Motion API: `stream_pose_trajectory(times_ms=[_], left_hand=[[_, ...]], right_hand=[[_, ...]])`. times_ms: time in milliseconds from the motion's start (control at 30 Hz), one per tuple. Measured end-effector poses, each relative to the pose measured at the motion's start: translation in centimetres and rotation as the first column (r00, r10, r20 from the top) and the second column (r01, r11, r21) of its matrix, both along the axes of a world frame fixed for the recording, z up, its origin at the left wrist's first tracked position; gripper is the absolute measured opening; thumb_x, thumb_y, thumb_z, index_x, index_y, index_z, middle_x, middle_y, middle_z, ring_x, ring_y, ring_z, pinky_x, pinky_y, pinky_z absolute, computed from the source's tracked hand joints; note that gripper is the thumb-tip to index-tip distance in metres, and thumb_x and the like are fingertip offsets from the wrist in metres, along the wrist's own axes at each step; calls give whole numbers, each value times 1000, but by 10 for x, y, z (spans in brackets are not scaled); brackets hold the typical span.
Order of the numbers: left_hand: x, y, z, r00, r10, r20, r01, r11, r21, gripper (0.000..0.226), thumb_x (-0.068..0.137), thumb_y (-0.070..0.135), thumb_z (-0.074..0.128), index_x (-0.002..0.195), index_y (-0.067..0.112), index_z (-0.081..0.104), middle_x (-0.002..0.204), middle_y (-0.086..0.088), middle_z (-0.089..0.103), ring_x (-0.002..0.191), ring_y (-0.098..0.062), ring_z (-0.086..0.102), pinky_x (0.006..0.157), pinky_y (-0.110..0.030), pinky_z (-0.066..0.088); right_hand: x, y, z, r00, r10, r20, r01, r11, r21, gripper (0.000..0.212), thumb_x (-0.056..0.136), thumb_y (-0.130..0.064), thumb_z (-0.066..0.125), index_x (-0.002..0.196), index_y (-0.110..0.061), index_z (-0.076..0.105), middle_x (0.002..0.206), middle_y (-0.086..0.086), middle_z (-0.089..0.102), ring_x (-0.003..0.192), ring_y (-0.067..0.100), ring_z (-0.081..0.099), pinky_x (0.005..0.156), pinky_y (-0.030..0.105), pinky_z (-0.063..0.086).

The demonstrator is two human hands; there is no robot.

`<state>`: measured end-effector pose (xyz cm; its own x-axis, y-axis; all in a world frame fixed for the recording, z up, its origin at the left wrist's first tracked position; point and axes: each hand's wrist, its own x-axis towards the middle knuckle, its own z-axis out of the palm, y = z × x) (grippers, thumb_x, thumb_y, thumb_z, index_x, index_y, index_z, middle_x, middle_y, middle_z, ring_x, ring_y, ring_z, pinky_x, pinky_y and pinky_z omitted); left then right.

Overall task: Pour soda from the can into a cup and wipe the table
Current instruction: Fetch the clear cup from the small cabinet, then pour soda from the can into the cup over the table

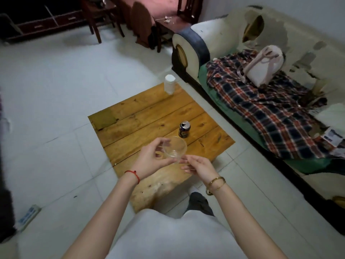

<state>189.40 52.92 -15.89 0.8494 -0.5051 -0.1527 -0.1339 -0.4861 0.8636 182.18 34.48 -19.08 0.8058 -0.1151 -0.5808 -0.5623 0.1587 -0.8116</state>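
The fingers [164,142] of the left hand [151,159] curl round the side of a clear cup [174,149] and hold it up above the desk [141,116]. The fingers of the right hand [197,166] pinch the cup's near bottom edge. So both hands are busy with the cup, and neither one is free. The cup looks empty and its open mouth tips a little toward the person.

The soda can [184,129] stands up straight on the desk, just past the cup and a bit to the right. Its top is open. It is close behind the cup but nothing touches it. The can's long side goes up and down, so a hand could wrap round it from the side. The right hand seems the nearer one to the can. I think the cup has to go down on the desk first, or stay in the left hand, and then the right hand can reach forward for the can.

A white tub [169,85] stands at the far edge of the desk, well apart from the can. I cannot see a cloth for wiping. A sofa [214,45] with a checked blanket [270,116] is on the right.
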Motion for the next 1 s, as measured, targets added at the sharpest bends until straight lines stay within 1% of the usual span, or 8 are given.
stream_pose_trajectory(times_ms=[167,300,533,667,800,867,933,1000], left_hand=[[5,-55,3,970,243,-25,-244,969,-25,66,70,41,83,128,29,54,120,16,62,105,-1,59,87,-26,55],[8,-94,5,919,393,-19,-394,919,-29,64,70,39,83,126,29,54,119,18,62,105,-3,59,88,-30,55],[5,-136,5,832,554,-23,-555,832,-27,65,71,36,84,128,28,53,122,16,61,106,-1,59,87,-26,54],[3,-147,3,786,618,-30,-618,785,-26,65,71,33,83,128,27,53,122,14,61,106,-3,59,87,-28,55],[8,-149,-1,753,658,-35,-658,753,-14,67,71,35,82,131,28,52,122,15,60,108,1,57,90,-29,54],[13,-149,-4,735,677,-44,-678,735,-8,69,71,35,82,132,27,51,123,15,60,111,1,56,91,-29,53],[20,-146,-7,712,701,-32,-701,713,1,69,71,35,82,132,25,51,124,14,60,112,-2,56,92,-30,52],[28,-142,-13,685,728,-13,-728,685,14,70,71,34,82,132,22,50,125,12,60,113,-5,56,94,-31,51]], right_hand=[[49,-65,15,975,222,-20,-223,974,-27,26,100,-12,42,118,-4,60,101,8,68,70,7,62,65,13,53],[82,-105,18,930,366,-15,-367,929,-50,28,100,-10,42,122,-2,58,105,9,67,73,9,62,66,13,53],[114,-142,12,847,531,-16,-531,847,-34,27,100,-9,43,121,-7,60,97,-2,68,79,10,64,70,15,55],[126,-147,3,822,569,-28,-569,822,-7,27,99,-8,43,121,-7,58,94,-3,68,75,8,64,69,15,55],[137,-147,-7,805,593,-8,-593,805,-17,24,99,-10,44,118,-16,58,99,-1,69,78,9,65,73,16,55],[143,-149,-15,809,588,-5,-588,807,-55,25,99,-11,45,118,-14,60,102,2,69,80,9,64,72,16,55],[151,-153,-24,831,556,-12,-554,826,-107,23,98,-12,47,115,-11,63,100,2,70,78,9,63,67,15,54],[162,-159,-37,861,508,-38,-504,839,-204,17,96,-14,51,105,-11,66,93,0,69,76,11,61,65,19,54]])
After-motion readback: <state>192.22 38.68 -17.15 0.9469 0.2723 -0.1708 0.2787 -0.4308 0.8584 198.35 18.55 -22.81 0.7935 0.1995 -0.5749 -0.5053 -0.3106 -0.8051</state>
